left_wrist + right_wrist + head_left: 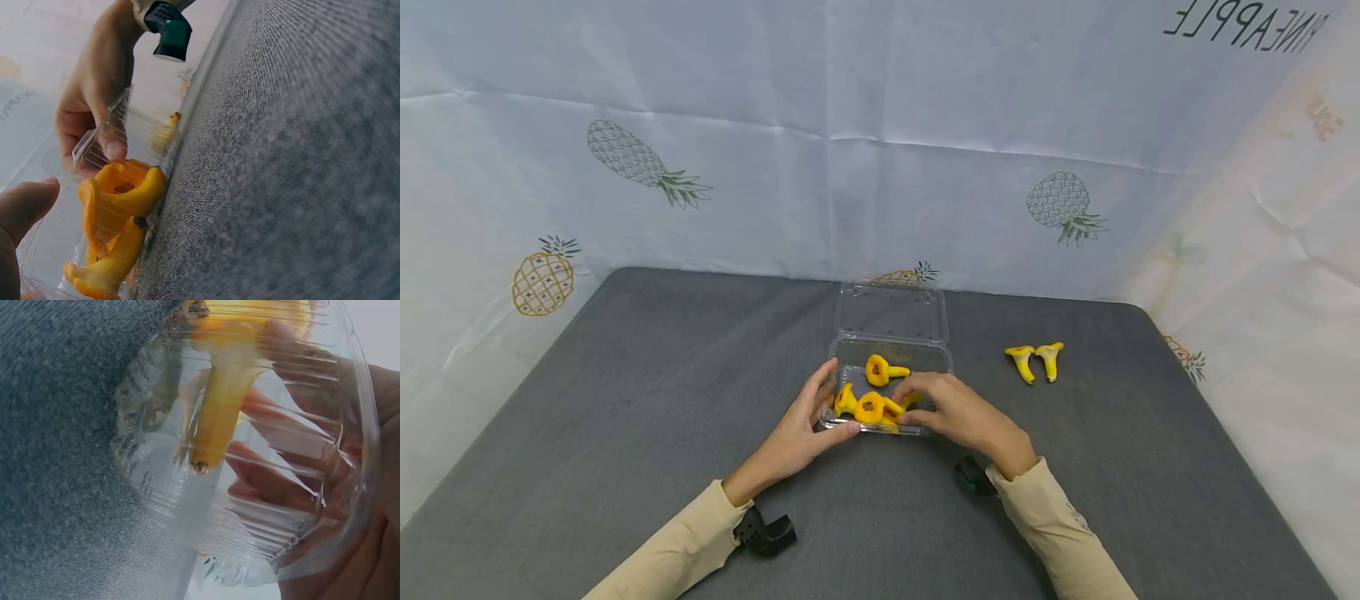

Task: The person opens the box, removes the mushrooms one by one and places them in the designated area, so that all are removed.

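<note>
A clear plastic clamshell container (928,356) stands on the table with several yellow chanterelle mushrooms (869,407) inside. My left hand (796,435) holds its near left corner, thumb along the front rim and fingers along the left wall. Over the right wall, my right hand (953,410) reaches in, thumb and fingers around a chanterelle (912,401) at the front right. Through the plastic, the right wrist view shows a chanterelle stem (219,419) beside the fingers. Another chanterelle (877,371) lies farther back, its stem to the right.
The container's hinged lid (891,314) lies folded back towards the curtain. Two more chanterelles (1034,362) lie on the grey table (685,375) to the right. A pineapple-print curtain (760,200) hangs behind the table. Each wrist wears a black camera mount (765,533).
</note>
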`<state>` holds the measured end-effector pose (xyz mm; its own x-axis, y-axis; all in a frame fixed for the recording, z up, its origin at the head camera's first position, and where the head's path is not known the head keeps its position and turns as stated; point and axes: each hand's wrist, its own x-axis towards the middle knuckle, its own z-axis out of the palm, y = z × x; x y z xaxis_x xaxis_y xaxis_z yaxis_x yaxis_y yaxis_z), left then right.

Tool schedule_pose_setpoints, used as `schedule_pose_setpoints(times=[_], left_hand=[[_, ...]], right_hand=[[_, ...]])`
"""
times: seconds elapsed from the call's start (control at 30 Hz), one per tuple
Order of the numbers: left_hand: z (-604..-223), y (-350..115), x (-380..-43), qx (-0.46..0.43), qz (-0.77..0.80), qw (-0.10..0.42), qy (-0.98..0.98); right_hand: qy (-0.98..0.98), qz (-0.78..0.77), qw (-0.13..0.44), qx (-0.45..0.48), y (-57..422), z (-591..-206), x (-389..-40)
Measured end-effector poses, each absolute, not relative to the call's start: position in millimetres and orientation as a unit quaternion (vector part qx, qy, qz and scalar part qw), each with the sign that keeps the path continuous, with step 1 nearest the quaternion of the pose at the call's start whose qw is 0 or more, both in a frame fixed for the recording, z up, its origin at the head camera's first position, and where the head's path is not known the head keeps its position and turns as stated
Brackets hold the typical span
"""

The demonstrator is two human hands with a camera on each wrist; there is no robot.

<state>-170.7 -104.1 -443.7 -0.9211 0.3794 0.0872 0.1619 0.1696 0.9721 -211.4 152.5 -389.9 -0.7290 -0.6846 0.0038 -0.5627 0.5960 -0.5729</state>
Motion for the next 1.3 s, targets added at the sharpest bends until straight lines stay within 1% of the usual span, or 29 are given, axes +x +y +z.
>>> schedule_pose_setpoints(times=[0.33, 0.73, 1.3], left_hand=[[-443.2, -103.5, -170.7, 0.176, 0.618, 0.085, 0.761], [-443.6, -103.8, -171.1, 0.181, 0.614, 0.082, 0.763], [-443.9, -104.3, -170.8, 0.188, 0.616, 0.084, 0.761]], right_hand=[[0.894, -0.278, 0.109, -0.335, 151.4, -391.6, -210.7], [0.9, -0.246, 0.117, -0.341, 151.3, -389.1, -208.5], [0.894, -0.262, 0.141, -0.335, 151.0, -387.3, -208.0]])
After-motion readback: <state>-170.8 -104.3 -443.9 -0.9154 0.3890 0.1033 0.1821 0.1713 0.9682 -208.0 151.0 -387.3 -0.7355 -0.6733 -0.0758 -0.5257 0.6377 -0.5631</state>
